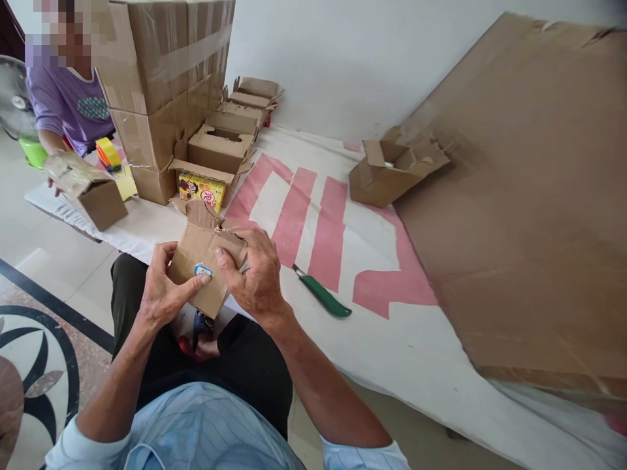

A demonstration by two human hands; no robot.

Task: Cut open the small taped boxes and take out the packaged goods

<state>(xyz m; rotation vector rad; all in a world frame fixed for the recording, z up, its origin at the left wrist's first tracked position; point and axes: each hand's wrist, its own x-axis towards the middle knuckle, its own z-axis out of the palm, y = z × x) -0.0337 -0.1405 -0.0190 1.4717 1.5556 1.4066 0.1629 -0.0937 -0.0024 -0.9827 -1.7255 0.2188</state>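
Between my two hands is a small brown cardboard box [198, 245], tilted, with a blue-edged white sticker [202, 270] on the side facing me. My left hand [164, 287] grips its left edge, the thumb lying by the sticker. Across the right side and the torn-edged top flap, my right hand [255, 271] is wrapped, its thumb pressed on the cardboard. What is inside the box cannot be seen. To the right of my right hand, a green-handled knife [326, 295] lies on the cloth.
Taped cartons [161, 98] are stacked at the back left. Beside them runs a row of open boxes [220, 143], the nearest with a yellow packet [200, 189]. Another open box [377, 173] and a huge cardboard carton [533, 196] stand right. A co-worker [73, 104] touches a taped box [91, 189].
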